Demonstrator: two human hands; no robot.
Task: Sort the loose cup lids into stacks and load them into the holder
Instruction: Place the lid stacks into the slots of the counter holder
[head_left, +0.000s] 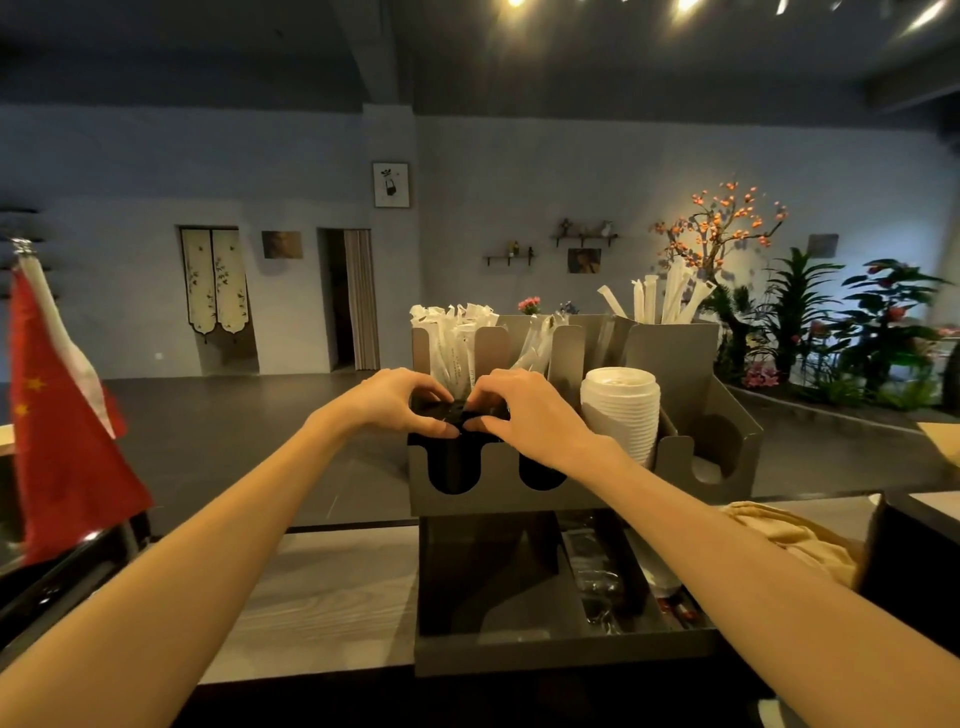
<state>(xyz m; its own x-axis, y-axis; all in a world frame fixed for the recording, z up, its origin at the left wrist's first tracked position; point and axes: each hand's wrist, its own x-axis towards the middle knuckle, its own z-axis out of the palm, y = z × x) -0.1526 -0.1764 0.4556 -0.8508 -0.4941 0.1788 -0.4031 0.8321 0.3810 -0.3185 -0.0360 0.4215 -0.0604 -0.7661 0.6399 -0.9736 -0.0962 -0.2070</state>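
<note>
1. The person's left hand (397, 397) and right hand (524, 410) meet above the two left front compartments of the grey lid holder (498, 488) on the counter.
2. Both hands have fingers curled, thumb and fingertips pinching a stack of black lids (457, 415) between them, at the top of the holder's left slots.
3. The black stack sits low and dark; how many lids it has cannot be told.
4. A stack of white lids (621, 410) stands upright in the next compartment to the right, rising above the holder's front wall.
5. Wrapped straws (454, 338) fill the rear compartments behind the hands.
6. A red flag (57, 441) stands at the far left.
7. A dark tray (545, 644) lies below the holder, with a tan cloth (795, 540) to its right.
</note>
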